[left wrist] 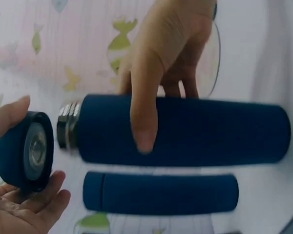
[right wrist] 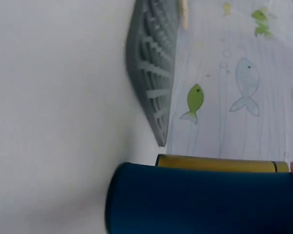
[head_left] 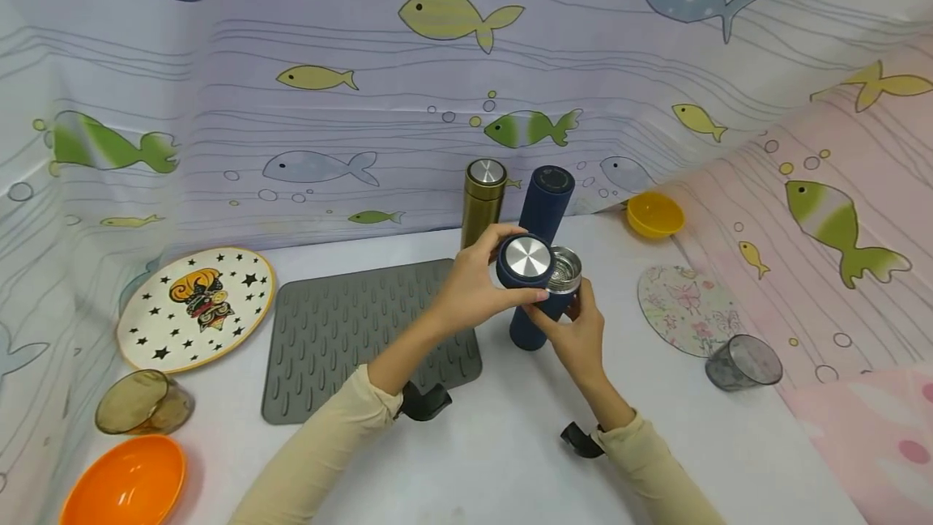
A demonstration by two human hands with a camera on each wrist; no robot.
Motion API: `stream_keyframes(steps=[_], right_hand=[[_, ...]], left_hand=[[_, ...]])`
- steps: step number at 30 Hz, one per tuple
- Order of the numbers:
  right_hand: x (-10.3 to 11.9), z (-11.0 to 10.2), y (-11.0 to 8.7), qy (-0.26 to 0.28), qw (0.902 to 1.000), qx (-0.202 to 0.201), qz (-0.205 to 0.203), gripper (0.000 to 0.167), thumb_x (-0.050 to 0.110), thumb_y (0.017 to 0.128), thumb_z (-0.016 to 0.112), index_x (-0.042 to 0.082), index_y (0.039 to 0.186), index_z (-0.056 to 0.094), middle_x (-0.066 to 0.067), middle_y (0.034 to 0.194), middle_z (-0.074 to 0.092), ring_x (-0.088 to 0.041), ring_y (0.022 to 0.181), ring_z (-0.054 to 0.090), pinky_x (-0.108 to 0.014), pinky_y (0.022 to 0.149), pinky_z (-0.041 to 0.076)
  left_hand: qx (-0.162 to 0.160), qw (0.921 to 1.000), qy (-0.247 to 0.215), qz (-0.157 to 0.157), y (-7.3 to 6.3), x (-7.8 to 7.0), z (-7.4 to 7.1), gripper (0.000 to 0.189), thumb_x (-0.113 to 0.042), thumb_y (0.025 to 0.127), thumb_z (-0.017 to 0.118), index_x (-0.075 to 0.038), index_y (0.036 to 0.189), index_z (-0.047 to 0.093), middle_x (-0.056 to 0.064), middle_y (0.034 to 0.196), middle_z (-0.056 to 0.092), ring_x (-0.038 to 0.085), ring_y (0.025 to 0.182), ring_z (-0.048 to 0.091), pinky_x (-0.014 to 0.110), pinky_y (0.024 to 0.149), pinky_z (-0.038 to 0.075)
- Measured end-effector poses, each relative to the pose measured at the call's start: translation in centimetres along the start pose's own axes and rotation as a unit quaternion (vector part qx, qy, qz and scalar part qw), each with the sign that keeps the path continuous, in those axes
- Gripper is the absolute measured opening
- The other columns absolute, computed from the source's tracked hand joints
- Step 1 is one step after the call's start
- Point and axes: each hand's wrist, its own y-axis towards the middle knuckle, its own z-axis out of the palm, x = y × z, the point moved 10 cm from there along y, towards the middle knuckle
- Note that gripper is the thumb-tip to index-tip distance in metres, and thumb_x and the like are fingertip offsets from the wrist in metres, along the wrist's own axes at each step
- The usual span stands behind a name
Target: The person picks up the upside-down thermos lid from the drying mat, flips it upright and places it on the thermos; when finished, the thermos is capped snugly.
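A round dark blue lid with a shiny silver top [head_left: 528, 256] is held in my left hand [head_left: 470, 286], thumb and fingers at its sides. My right hand [head_left: 579, 339] grips a dark blue vacuum flask [head_left: 532, 330], whose bare steel mouth [head_left: 566, 267] faces up. In the left wrist view, the lid [left wrist: 36, 151] is apart from the flask's threaded neck [left wrist: 68, 124], with a small gap between them. Behind the hands stand a second blue flask [head_left: 548, 201], its lid on, and a gold flask [head_left: 481, 213] with a silver top.
A grey ribbed mat [head_left: 342, 330] lies left of the flasks. Farther left are a star-patterned plate [head_left: 164, 318], an amber glass [head_left: 142, 403] and an orange bowl [head_left: 127, 484]. To the right sit a yellow bowl [head_left: 656, 215], a floral round mat [head_left: 685, 306] and a grey glass [head_left: 742, 363].
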Motion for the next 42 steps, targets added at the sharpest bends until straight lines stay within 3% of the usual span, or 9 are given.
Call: stream_keyframes(steps=[4,13,20,24,28,31,34,37,42], right_hand=[[0.1,0.2,-0.2,0.002,1.0,0.003,-0.009,0.066,0.003,0.075,0.085,0.001,0.132,0.052,-0.013,0.125,0.064,-0.023,0.107,0.066,-0.018,0.088,0.053],[3.1,0.4,-0.2,0.002,0.9998,0.008,-0.015,0.056,-0.005,0.075,0.082,-0.009,0.122,0.051,-0.029,0.116,0.062,-0.041,0.102,0.066,-0.055,0.086,0.056],[4.5,0.0,-0.2,-0.009,0.9997,0.007,-0.021,0.052,-0.003,0.075,0.083,-0.011,0.117,0.053,-0.027,0.112,0.065,-0.015,0.1,0.066,-0.05,0.085,0.058],[4.4,-0.1,-0.2,-0.011,0.9997,0.013,-0.014,0.058,-0.001,0.075,0.084,-0.011,0.122,0.052,-0.027,0.115,0.063,-0.039,0.103,0.067,-0.052,0.087,0.057],[3.9,-0.2,-0.2,-0.013,0.9997,0.022,0.001,0.059,0.0,0.076,0.084,-0.01,0.124,0.051,-0.026,0.116,0.062,-0.04,0.105,0.066,-0.053,0.089,0.056],[3.7,-0.3,-0.3,-0.012,0.9996,0.026,0.001,0.056,-0.001,0.076,0.083,-0.01,0.122,0.051,-0.027,0.116,0.062,-0.039,0.106,0.065,-0.053,0.09,0.055],[3.7,-0.3,-0.2,-0.008,0.9996,0.026,-0.005,0.059,-0.002,0.076,0.083,-0.009,0.124,0.05,-0.027,0.119,0.061,-0.041,0.108,0.065,-0.054,0.091,0.055],[3.7,-0.3,-0.2,-0.006,0.9995,0.028,-0.011,0.063,-0.001,0.076,0.083,-0.008,0.128,0.049,-0.026,0.122,0.061,-0.041,0.109,0.065,-0.054,0.091,0.055],[3.7,-0.3,-0.2,-0.006,0.9995,0.03,-0.013,0.064,0.0,0.076,0.083,-0.008,0.129,0.049,-0.026,0.123,0.061,-0.04,0.109,0.065,-0.053,0.09,0.055]], left_hand=[[0.005,0.9998,0.001,-0.021,1.0,0.5,1.7,0.075,-0.02,0.076,0.087,-0.007,0.138,0.046,0.008,0.128,0.062,0.021,0.117,0.061,0.037,0.099,0.051],[-0.002,0.9994,0.035,-0.004,2.2,1.0,3.3,0.079,-0.023,0.076,0.088,-0.003,0.138,0.044,0.011,0.125,0.064,0.025,0.112,0.065,0.032,0.09,0.056],[-0.017,0.9973,0.071,0.013,1.9,1.6,3.8,0.08,-0.026,0.075,0.088,0.0,0.135,0.043,0.016,0.123,0.065,0.025,0.11,0.067,0.03,0.088,0.056],[0.04,0.9988,0.025,-0.013,2.2,2.3,4.5,0.078,-0.023,0.081,0.082,-0.002,0.142,0.04,0.015,0.132,0.06,0.027,0.118,0.062,0.036,0.097,0.052],[0.092,0.9945,0.01,-0.048,2.7,3.0,5.2,0.091,-0.022,0.08,0.08,-0.011,0.155,0.029,0.014,0.153,0.036,0.03,0.137,0.043,0.05,0.11,0.041],[0.081,0.9952,0.046,-0.031,3.0,3.1,5.4,0.095,-0.03,0.079,0.082,-0.01,0.155,0.028,0.015,0.15,0.033,0.029,0.135,0.042,0.046,0.109,0.043],[0.08,0.9964,-0.027,-0.015,3.1,3.4,5.8,0.085,-0.021,0.081,0.077,-0.006,0.15,0.031,0.018,0.142,0.042,0.032,0.126,0.05,0.043,0.104,0.048],[0.087,0.9905,-0.104,-0.02,3.1,3.8,5.9,0.085,-0.01,0.078,0.073,-0.008,0.15,0.029,0.015,0.15,0.037,0.03,0.136,0.042,0.044,0.112,0.04],[0.081,0.993,-0.086,-0.015,3.3,4.2,5.6,0.081,-0.021,0.078,0.078,-0.006,0.146,0.036,0.015,0.144,0.043,0.029,0.13,0.046,0.043,0.109,0.042]])
